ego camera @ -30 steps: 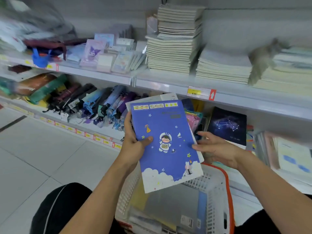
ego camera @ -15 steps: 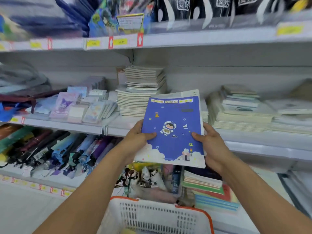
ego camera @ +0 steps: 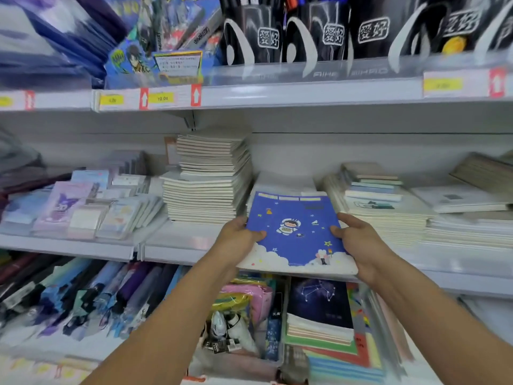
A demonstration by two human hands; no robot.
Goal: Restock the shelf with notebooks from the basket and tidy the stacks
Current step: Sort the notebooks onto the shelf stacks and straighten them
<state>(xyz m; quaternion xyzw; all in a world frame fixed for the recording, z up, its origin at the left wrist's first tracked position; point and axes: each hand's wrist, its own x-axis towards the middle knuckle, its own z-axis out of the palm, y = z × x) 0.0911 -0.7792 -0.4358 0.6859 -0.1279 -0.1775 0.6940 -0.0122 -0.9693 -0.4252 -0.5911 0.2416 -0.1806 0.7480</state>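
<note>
Fingers [ego camera: 256,234] of left hand [ego camera: 236,238] and right hand [ego camera: 358,240] pinch side edges of blue astronaut notebooks [ego camera: 297,232], held over middle shelf [ego camera: 177,245] front, between tall cream stack [ego camera: 208,179] and right-hand stacks. Likely light, thin, floppy, slick covers; bundle may fan. Best grip: both long edges, thumbs on top.

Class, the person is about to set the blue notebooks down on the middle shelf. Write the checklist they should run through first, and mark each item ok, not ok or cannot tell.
1. Left hand grips the blue notebooks: ok.
2. Right hand grips the other edge: ok.
3. Gap between the tall stack and the right stack is wide enough: ok.
4. Held notebooks squared together: cannot tell.
5. What already lies in the gap matches: cannot tell.
6. Tall stack is tidy: not ok, its upper part sits offset.
</note>
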